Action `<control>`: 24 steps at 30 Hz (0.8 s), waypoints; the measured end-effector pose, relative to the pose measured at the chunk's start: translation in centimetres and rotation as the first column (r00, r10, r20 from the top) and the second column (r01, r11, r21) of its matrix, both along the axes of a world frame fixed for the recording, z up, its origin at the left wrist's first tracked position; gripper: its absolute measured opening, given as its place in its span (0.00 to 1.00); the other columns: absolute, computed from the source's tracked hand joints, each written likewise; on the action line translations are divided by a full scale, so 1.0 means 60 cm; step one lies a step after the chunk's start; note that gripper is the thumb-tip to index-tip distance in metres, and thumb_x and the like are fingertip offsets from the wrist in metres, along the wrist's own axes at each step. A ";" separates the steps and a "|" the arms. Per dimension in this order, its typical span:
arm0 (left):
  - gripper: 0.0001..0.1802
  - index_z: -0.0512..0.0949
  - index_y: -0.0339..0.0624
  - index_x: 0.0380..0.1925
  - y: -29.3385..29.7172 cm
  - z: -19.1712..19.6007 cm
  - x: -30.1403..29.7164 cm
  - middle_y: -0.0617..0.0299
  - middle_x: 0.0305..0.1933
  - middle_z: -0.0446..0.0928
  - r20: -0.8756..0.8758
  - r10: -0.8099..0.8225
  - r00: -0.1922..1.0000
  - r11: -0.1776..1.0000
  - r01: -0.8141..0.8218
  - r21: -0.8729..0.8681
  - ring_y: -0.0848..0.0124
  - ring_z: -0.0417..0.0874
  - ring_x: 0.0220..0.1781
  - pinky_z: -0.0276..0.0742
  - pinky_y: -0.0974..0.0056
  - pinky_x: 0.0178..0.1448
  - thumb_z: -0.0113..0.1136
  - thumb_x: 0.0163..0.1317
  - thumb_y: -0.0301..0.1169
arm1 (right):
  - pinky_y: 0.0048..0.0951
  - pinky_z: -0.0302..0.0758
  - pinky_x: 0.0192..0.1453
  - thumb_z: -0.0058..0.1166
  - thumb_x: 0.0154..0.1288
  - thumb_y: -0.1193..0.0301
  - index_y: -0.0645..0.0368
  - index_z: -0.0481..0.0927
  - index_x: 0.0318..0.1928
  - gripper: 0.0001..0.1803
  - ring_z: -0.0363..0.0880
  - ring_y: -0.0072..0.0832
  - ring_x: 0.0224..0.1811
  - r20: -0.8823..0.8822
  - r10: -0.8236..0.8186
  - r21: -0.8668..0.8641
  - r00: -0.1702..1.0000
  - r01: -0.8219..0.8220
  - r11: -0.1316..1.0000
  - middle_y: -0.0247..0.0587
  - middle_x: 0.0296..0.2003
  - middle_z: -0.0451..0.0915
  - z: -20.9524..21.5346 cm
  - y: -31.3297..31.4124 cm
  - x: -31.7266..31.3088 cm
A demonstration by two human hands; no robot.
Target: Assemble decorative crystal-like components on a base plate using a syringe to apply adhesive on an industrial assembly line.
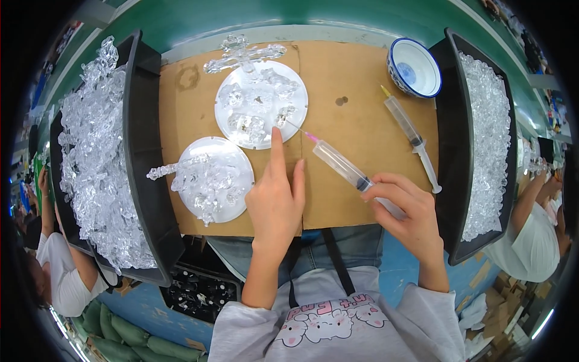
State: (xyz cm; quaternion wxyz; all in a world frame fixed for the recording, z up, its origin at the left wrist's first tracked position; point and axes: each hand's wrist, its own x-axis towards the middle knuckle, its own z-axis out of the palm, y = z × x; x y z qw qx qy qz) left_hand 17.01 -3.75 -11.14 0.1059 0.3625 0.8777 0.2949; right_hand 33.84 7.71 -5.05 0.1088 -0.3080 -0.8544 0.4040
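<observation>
Your right hand (pixel 405 212) pinches a clear syringe (pixel 341 166) near its plunger, its pink-hubbed needle aimed at the upper round clear disc (pixel 260 104) of small crystal figurines. Your left hand (pixel 276 199) lies flat on the brown cardboard-covered tabletop (pixel 350 78), forefinger stretched out to that disc's rim, the other fingers together. That fingertip sits close to the needle: a slip could prick it, I judge, or smear fluid on the glossy pieces. A second disc (pixel 212 178), a spare syringe (pixel 410 136), a blue-rimmed bowl (pixel 414 67) and black trays (pixel 148 157) of glittery parts surround you.
</observation>
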 end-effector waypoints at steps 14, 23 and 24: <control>0.28 0.70 0.45 0.63 -0.020 0.046 0.025 0.61 0.15 0.64 -0.050 -0.077 0.996 0.997 0.077 -0.012 0.74 0.65 0.15 0.63 0.68 0.22 0.61 0.60 0.26 | 0.21 0.74 0.35 0.55 0.50 0.85 0.59 0.83 0.36 0.13 0.82 0.27 0.38 -0.140 -0.155 -0.131 0.978 0.137 0.982 0.42 0.40 0.81 -0.020 0.014 0.026; 0.25 0.77 0.40 0.56 -0.032 0.141 0.031 0.63 0.20 0.69 -0.169 -0.058 0.984 0.998 0.053 -0.038 0.76 0.66 0.19 0.61 0.70 0.22 0.62 0.56 0.20 | 0.24 0.76 0.38 0.56 0.49 0.84 0.58 0.83 0.37 0.14 0.83 0.32 0.35 -0.144 -0.092 -0.113 0.985 0.076 0.991 0.42 0.40 0.81 -0.039 0.040 0.008; 0.26 0.77 0.39 0.55 -0.030 0.158 0.029 0.62 0.22 0.71 -0.219 -0.060 0.974 0.998 0.054 -0.032 0.74 0.69 0.20 0.63 0.69 0.23 0.64 0.53 0.18 | 0.25 0.76 0.36 0.56 0.49 0.84 0.57 0.83 0.37 0.14 0.83 0.32 0.34 -0.148 -0.081 -0.101 0.986 0.067 0.993 0.41 0.40 0.81 -0.043 0.044 0.009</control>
